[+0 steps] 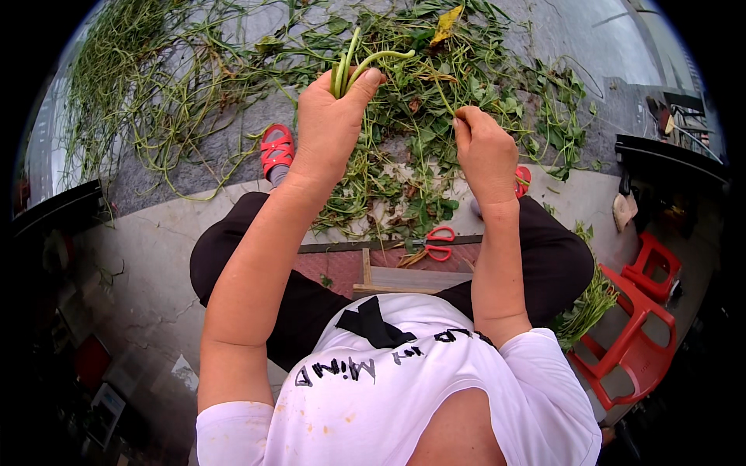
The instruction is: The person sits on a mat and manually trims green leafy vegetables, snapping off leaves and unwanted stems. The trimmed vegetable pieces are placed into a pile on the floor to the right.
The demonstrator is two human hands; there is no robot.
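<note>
My left hand (330, 120), raised in front of me, is closed round a small bunch of thick green stems (343, 76). Their ends stick up past the thumb, and one curves off to the right. To the right, my right hand (487, 151) is closed in a pinch at the upper end of my forearm. A thin green stem (445, 99) runs to its fingertips. Beneath both hands spreads a loose heap of leafy green vines (420, 144), tangled on the ground, with some yellowed leaves among them.
Red-handled scissors (440, 244) lie near my knees beside a wooden frame (412, 280). More long vines (179, 101) spread to the far left. At right are a red plastic chair (633, 346), a smaller red stool (654, 268) and a bundle of greens (587, 307).
</note>
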